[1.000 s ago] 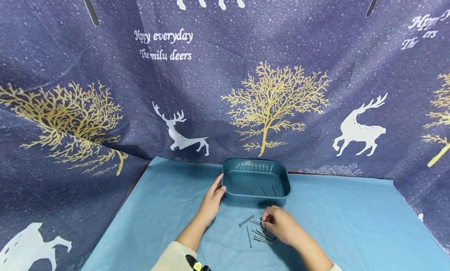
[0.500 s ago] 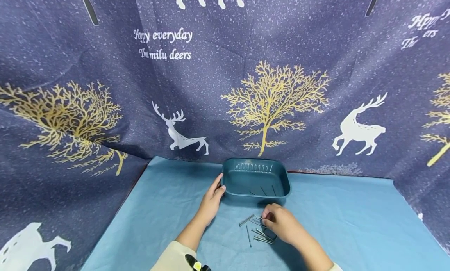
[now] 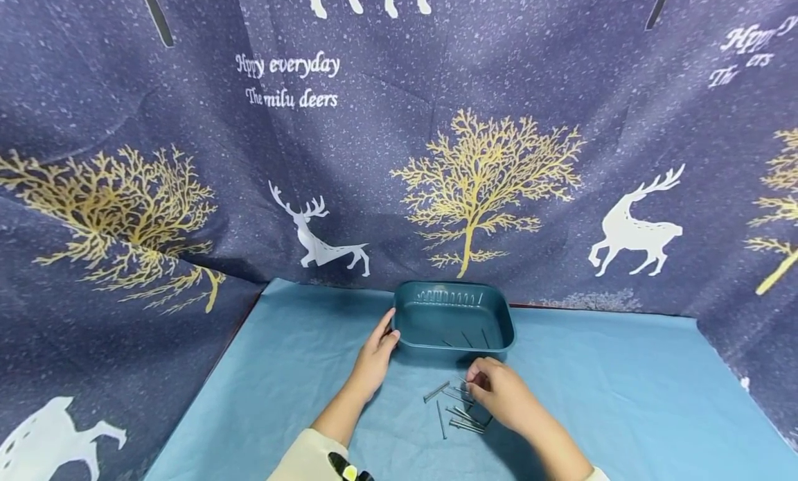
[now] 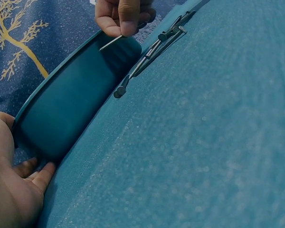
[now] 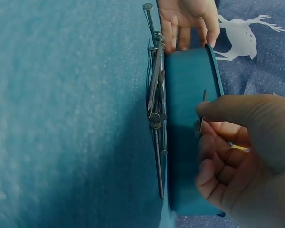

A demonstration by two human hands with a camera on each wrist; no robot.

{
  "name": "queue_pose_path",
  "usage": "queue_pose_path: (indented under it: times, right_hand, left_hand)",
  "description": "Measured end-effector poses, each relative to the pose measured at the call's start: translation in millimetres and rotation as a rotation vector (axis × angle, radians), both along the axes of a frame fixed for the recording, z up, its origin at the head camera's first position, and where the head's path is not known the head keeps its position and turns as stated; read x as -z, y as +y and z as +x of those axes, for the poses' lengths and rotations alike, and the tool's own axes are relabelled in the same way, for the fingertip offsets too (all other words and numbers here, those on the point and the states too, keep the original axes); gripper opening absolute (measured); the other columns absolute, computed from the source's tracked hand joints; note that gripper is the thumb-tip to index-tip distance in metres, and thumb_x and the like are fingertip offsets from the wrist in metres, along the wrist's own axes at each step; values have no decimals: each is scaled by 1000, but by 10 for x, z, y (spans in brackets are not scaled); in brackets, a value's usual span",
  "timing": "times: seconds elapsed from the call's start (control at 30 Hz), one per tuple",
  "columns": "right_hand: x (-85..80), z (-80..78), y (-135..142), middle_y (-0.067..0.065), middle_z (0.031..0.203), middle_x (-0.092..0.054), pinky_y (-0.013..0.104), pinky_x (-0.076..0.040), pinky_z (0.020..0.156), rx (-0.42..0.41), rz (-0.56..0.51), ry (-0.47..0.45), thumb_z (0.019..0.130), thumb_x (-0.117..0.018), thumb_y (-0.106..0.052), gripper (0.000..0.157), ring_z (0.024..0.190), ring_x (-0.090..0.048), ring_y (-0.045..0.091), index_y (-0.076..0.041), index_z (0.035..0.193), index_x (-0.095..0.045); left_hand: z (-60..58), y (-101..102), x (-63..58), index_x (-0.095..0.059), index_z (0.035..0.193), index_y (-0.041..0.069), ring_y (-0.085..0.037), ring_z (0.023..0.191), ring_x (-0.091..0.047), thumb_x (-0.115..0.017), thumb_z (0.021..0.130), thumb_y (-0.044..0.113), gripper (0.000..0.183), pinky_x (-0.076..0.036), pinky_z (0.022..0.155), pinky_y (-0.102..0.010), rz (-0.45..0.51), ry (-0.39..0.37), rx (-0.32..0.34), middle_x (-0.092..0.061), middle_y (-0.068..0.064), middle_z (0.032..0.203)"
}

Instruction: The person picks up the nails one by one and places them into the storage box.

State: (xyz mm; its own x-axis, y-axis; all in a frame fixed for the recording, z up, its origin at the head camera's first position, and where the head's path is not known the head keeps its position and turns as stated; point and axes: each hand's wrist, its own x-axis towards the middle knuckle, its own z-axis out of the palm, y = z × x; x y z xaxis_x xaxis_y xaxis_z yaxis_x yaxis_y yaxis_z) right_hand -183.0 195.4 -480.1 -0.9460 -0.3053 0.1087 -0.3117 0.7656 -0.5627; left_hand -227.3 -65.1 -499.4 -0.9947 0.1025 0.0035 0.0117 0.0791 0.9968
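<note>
My left hand [image 3: 374, 360] rests against the left end of a teal plastic bin [image 3: 424, 355], its extended fingers touching the wall. Just in front of the bin, my right hand [image 3: 501, 394] pinches a thin nail [image 4: 110, 43] between thumb and fingertips. In the right wrist view the tip of that nail [image 5: 204, 94] sticks out past the thumb, with the other fingers curled. Below the right hand lies a loose pile of metal nails [image 3: 464, 420] of different lengths, with their flat heads showing in the left wrist view. Several thin nails [image 3: 467, 339] lie inside the bin.
A light blue cloth [image 3: 280, 398] covers the table. Behind the bin hangs a dark blue curtain [image 3: 386, 155] printed with deer and yellow trees. One longer nail [image 3: 442, 420] and a thicker one [image 3: 436, 392] lie at the left of the pile.
My right hand has lifted slightly toward the bin with the pinched nail, uncovering more of the pile. The left hand and the bin have stayed in place.
</note>
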Motion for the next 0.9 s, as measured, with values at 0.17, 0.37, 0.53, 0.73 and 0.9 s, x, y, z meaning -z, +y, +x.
queue_pose_path:
  times: [0.17,0.37,0.53,0.73,0.9]
  right_hand:
    - [-10,6,-4,-8,80,-53,19,-42,61,12,0,10,89,-75,-9,16,68,-46,-1,-19,85,-63]
    - [-19,9,-7,-8,82,-54,19,-44,62,17,-27,35,88,-75,-9,15,70,-47,-1,-19,85,-64]
    - [-34,16,-20,-8,83,-55,18,-44,63,25,-52,44,89,-74,-8,15,71,-47,0,-19,87,-64]
    - [-59,27,-29,-9,83,-56,19,-45,63,46,-82,40,90,-73,-9,13,71,-47,-1,-19,89,-65]
    - [-67,18,-40,-10,84,-57,19,-46,65,59,-108,31,92,-72,-10,11,71,-49,1,-19,90,-66]
  left_hand:
    - [-76,5,146,-32,160,28,-34,152,-32,-48,109,30,54,-35,121,-55,1,9,-14,-26,-16,167]
    - [-147,-5,290,-34,158,35,-32,152,-32,-48,109,30,52,-36,121,-53,3,25,-13,-26,-13,167]
    - [-139,-9,291,-33,159,32,-33,153,-30,-48,109,30,52,-35,121,-54,6,33,-12,-25,-14,167]
    - [-140,-6,285,-33,159,35,-32,152,-33,-48,108,32,53,-36,120,-55,-10,21,-13,-25,-12,168]
    - [-141,-12,293,-33,159,34,-32,152,-33,-49,108,37,54,-36,120,-54,-10,32,-13,-26,-13,167]
